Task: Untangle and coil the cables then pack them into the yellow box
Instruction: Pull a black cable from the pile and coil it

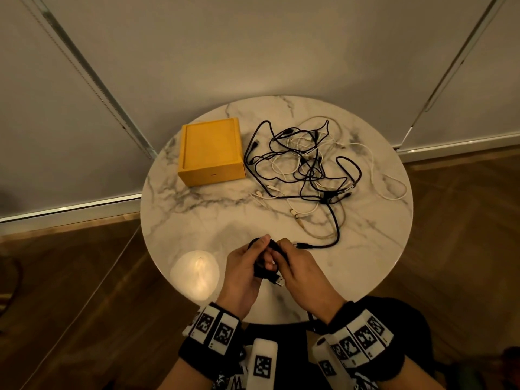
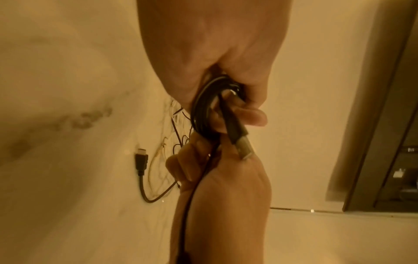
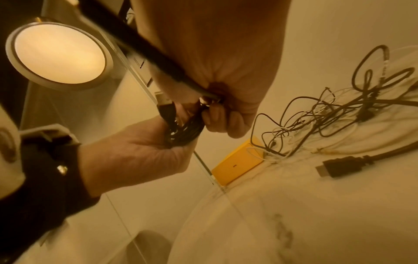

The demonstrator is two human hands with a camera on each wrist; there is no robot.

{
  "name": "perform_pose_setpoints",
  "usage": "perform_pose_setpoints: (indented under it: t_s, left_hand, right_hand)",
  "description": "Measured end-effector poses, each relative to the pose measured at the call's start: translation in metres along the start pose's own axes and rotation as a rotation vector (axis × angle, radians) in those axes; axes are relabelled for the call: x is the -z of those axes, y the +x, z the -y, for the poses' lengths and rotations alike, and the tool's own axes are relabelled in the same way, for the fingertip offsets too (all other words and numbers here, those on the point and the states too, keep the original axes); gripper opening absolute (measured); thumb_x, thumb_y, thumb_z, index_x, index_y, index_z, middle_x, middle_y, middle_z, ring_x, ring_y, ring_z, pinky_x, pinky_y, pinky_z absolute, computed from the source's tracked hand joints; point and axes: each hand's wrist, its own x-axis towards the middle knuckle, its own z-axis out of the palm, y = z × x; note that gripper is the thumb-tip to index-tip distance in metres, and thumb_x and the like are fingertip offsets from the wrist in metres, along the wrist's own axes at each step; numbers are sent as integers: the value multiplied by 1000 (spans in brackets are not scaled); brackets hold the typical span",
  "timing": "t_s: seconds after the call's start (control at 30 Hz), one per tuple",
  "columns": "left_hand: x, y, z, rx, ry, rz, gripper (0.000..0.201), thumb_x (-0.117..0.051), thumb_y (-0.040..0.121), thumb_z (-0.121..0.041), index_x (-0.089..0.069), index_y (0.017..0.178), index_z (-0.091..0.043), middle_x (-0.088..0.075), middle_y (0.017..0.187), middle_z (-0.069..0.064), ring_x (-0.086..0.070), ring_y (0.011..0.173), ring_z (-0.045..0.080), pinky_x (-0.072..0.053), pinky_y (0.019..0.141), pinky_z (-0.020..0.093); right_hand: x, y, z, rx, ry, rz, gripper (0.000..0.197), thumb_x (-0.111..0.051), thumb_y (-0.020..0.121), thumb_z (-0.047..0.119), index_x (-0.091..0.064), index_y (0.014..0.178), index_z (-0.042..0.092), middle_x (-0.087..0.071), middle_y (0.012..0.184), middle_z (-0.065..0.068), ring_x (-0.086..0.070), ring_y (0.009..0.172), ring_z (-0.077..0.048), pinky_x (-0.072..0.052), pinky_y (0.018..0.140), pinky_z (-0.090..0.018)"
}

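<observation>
Over the table's near edge both hands hold a small coil of black cable (image 1: 263, 270). My left hand (image 1: 247, 266) grips the loops (image 2: 201, 110) in curled fingers; a USB plug (image 2: 244, 148) sticks out of the bundle. My right hand (image 1: 295, 266) pinches the same cable (image 3: 187, 130), and its loose tail runs back under the palm. The yellow box (image 1: 211, 150) sits at the back left with its lid on. To its right lies a tangle of black and white cables (image 1: 309, 164), also visible in the right wrist view (image 3: 328, 110).
The round marble table (image 1: 197, 220) stands in a corner between grey walls, on a wooden floor. A black cable's flat plug (image 1: 302, 245) lies just beyond my right hand. A lamp's glare (image 1: 195, 274) shows on the tabletop near my left hand.
</observation>
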Motion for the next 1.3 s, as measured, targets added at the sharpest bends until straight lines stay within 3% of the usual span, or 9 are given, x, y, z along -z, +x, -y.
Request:
perform_pose_setpoints:
  t_s: [0.37, 0.43, 0.53, 0.67, 0.83, 1.0, 1.13, 1.2, 1.3]
  left_hand:
    - [0, 4, 12, -87, 305, -17, 20, -71, 83, -20, -65, 79, -1, -58, 58, 9, -56, 52, 18, -54, 56, 34]
    - [7, 4, 10, -88, 332, -36, 24, -75, 79, -20, -61, 87, -1, -59, 59, 8, -57, 53, 17, -55, 60, 38]
    - [18, -1, 2, -56, 428, 123, 29, -70, 81, -22, -65, 91, 4, -61, 59, 13, -61, 55, 22, -55, 58, 35]
    - [28, -1, -7, -126, 575, 188, 17, -65, 87, -12, -69, 91, 4, -64, 59, 14, -64, 55, 25, -53, 53, 30]
    - [30, 0, -11, -220, 466, 40, 16, -63, 89, -12, -73, 85, 0, -60, 56, 14, -61, 51, 24, -54, 53, 35]
    - [34, 5, -8, -278, 356, -105, 21, -64, 89, -13, -71, 86, 6, -59, 61, 23, -62, 53, 30, -56, 55, 42]
    - [22, 1, -1, -305, 325, -141, 18, -63, 89, -11, -71, 85, 4, -60, 57, 14, -63, 53, 26, -57, 59, 48]
    - [18, -2, 1, -313, 290, -149, 18, -62, 90, -11, -71, 87, 5, -60, 58, 13, -62, 54, 24, -57, 58, 45]
    - [16, -4, 1, -298, 191, -146, 23, -62, 90, -13, -68, 85, 8, -57, 62, 16, -61, 55, 24, -58, 58, 45]
  right_hand:
    - [7, -7, -21, -10, -88, 32, 13, -38, 102, 23, -43, 90, 20, -60, 77, -3, -53, 66, -19, -42, 62, -37]
    - [9, -8, -22, -5, -109, 45, 13, -40, 102, 23, -45, 93, 16, -55, 73, -1, -49, 63, -19, -37, 59, -36]
    - [11, -13, -22, 23, -117, 102, 12, -42, 102, 23, -46, 93, 15, -50, 72, 3, -44, 61, -13, -30, 58, -28]
    - [13, -16, -19, 21, 57, 134, 10, -50, 99, 24, -51, 93, 16, -57, 73, -1, -50, 63, -8, -36, 59, -22]
    - [15, -26, -26, -62, 194, -65, 20, -59, 95, 22, -64, 113, 16, -50, 58, 8, -46, 52, -5, -35, 55, -18]
    - [5, -43, -29, -175, 181, -129, 12, -63, 93, 22, -73, 97, 19, -60, 57, 8, -56, 50, -8, -49, 58, -28]
    - [-6, -41, -16, -345, 344, -12, 18, -68, 88, 17, -68, 73, 8, -63, 59, -6, -57, 45, -14, -42, 48, -25]
    - [-6, -36, -11, -432, 543, 3, 15, -68, 86, 5, -65, 72, 1, -64, 61, -17, -64, 50, -28, -47, 45, -28]
    - [-3, -28, -10, -493, 716, -124, 7, -65, 85, -7, -63, 80, -12, -67, 73, -30, -70, 65, -38, -57, 56, -33]
